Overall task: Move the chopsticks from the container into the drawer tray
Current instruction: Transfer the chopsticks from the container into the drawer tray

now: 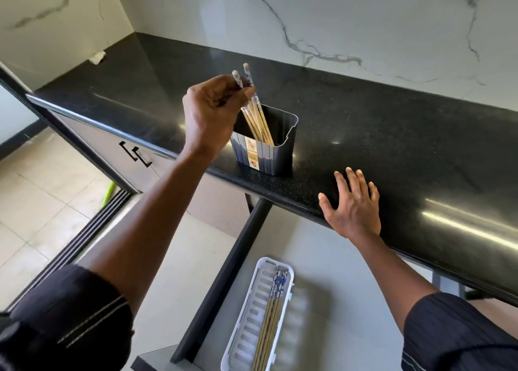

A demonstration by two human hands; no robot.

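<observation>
Nearest the camera, an open drawer [322, 247] is sitting pulled out below the tabletop's front edge, with a white slotted tray [246, 323] lying along the drawer's left side; several chopsticks in the tray [270, 314] are lying lengthwise against its right wall, blue-patterned ends pointing toward the tabletop. Dark sleeves are showing at both lower corners. Right hand [351, 205] is resting flat over the front edge of the black tabletop [392, 135], fingers spread apart, gripping nothing, just right of the container. Left hand [208, 112] is reaching up from the lower left, its grip pinched together on the patterned tops of two chopsticks [246, 76], thumb and fingertips clamped around them above the container's left side. The grey ribbed container [269, 157] is standing upright near the tabletop's front edge, a label strip on its front face, with more chopsticks inside [260, 124] leaning toward the left. The lower ends of the pinched pair are hidden among that bunch, so cannot tell whether they are clear of the container. Marble wall [350, 20] is running behind the tabletop.
</observation>
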